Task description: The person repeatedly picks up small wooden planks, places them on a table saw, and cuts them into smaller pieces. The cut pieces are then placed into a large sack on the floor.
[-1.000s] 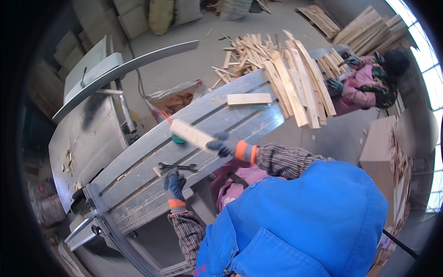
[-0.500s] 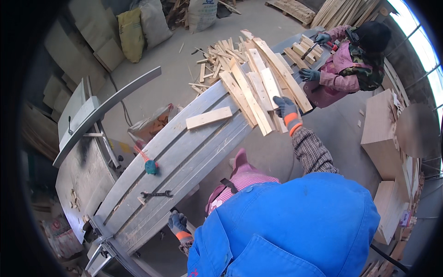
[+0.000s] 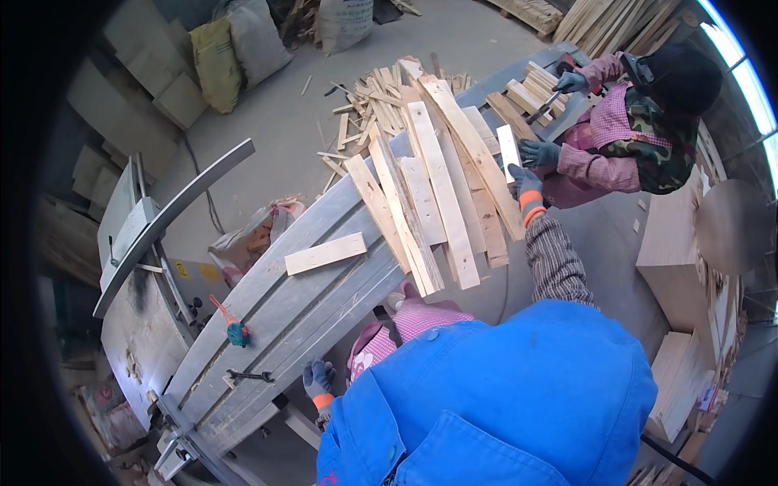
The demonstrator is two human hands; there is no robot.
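The short, pale, straight-edged wooden block is out at the person's far right, past the right side of the stack of long, knotty, pale wooden planks. The right hand, in a dark grey-blue glove with an orange cuff, has its fingers closed on the block's near end, with the arm reaching well forward. The block's long axis runs away from the person, its far end leaning slightly left, so most of its length extends beyond the grip. Just to its right is the co-worker's grey-gloved hand (whether it touches the wood or only sits close, I cannot tell), while the co-worker's other gloved hand grasps a dark, slim-handled tool. The person's left hand, gloved alike, is well apart from the block, low beside the near edge of the long grey metal table; its fingers are loosely bent and parted, with nothing seen between them, and contact with the edge is unclear. The right hand is by far the nearer one to the block. Nearest the left hand on the tabletop is a dark metal open-ended wrench, with a teal round-bodied tape measure farther off.
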